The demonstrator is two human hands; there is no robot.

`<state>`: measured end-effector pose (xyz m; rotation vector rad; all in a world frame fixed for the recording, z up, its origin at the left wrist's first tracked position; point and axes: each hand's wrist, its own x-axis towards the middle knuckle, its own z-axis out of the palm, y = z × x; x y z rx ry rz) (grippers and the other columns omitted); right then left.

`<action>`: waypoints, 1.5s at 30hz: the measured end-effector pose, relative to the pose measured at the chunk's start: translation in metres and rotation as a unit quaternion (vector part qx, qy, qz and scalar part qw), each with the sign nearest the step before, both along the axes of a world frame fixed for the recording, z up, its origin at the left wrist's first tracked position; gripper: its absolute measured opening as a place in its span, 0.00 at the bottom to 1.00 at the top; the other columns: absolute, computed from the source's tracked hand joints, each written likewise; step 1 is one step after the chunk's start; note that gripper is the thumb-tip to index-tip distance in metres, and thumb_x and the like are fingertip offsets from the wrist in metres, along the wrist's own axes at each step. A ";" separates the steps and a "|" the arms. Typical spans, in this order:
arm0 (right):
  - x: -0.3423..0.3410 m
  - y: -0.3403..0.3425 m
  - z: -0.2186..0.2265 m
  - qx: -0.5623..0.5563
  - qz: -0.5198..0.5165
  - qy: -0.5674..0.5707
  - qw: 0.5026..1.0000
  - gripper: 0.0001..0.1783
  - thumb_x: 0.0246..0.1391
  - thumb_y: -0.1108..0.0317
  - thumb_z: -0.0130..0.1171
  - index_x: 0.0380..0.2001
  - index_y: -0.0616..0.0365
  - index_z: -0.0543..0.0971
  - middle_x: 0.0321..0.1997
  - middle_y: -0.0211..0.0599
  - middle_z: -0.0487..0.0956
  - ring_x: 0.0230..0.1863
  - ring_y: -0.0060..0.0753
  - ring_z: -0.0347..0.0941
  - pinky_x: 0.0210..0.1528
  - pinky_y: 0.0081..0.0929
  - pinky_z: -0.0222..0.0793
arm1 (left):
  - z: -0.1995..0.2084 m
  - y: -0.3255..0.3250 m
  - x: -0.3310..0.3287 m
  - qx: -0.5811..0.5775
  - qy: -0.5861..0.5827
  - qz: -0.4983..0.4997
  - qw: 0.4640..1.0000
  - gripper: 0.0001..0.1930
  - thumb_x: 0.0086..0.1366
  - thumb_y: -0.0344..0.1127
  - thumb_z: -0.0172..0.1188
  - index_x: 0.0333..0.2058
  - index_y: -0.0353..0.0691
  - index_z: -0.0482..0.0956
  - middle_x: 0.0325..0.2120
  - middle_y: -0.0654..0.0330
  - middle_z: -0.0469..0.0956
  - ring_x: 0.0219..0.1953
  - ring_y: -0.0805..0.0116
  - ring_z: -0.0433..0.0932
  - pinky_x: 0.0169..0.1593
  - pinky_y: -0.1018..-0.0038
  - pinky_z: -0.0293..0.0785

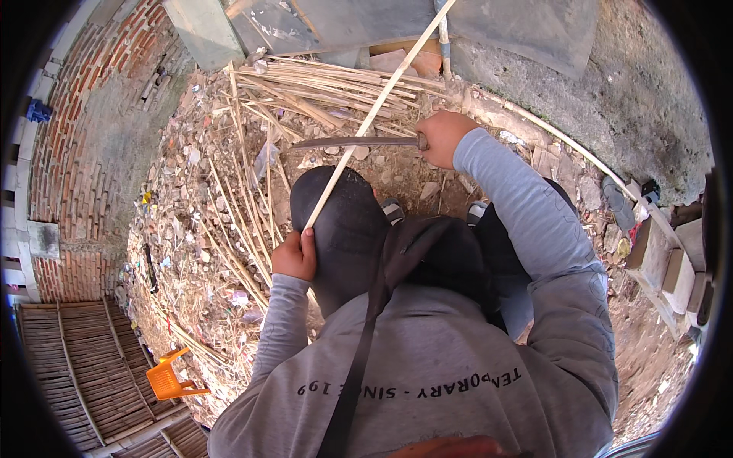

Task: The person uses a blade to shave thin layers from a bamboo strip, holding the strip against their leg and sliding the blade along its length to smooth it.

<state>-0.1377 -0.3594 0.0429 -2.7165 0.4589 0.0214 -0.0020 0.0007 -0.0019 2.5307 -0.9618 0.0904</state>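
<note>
My left hand (295, 255) is closed round the near end of a long pale bamboo strip (380, 98), beside my left knee. From there the strip slants up and to the right, past the top of the view. In my right hand (445, 138) is the handle of a machete (359, 141), its dark blade pointing left. The blade crosses the strip a little beyond my knee; whether it cuts in or only rests against it, I cannot tell. Most of the handle is hidden in my fist.
Many split bamboo strips (336, 84) lie piled ahead of me, with more on the littered ground at left. An orange plastic chair (169, 378) is at the lower left. A brick wall (72, 145) borders the left, a grey wall (611, 114) the right, near stacked blocks (663, 267).
</note>
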 end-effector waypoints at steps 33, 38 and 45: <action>0.000 -0.012 -0.026 0.033 -0.033 -0.037 0.998 0.15 0.42 0.60 0.64 0.32 0.56 0.81 0.33 0.51 0.81 0.40 0.55 0.77 0.46 0.46 0.73 | -0.009 0.091 -0.010 -0.007 0.207 -0.015 0.978 0.24 0.71 0.49 0.52 0.23 0.34 0.73 0.11 0.55 0.66 0.15 0.67 0.65 0.23 0.66 0.63; 0.003 0.011 -0.003 0.012 0.038 0.012 0.999 0.17 0.41 0.60 0.65 0.33 0.58 0.81 0.34 0.52 0.81 0.40 0.55 0.78 0.46 0.45 0.73 | 0.006 0.089 -0.015 0.032 0.195 -0.017 0.980 0.25 0.71 0.50 0.51 0.22 0.34 0.73 0.11 0.53 0.67 0.15 0.60 0.67 0.23 0.64 0.64; 0.000 -0.030 -0.030 0.046 -0.020 0.039 0.998 0.17 0.41 0.59 0.62 0.36 0.55 0.81 0.38 0.47 0.82 0.44 0.52 0.77 0.50 0.42 0.72 | 0.000 0.087 -0.010 0.017 0.189 -0.022 0.982 0.24 0.70 0.51 0.51 0.23 0.35 0.73 0.11 0.53 0.67 0.14 0.60 0.67 0.23 0.64 0.64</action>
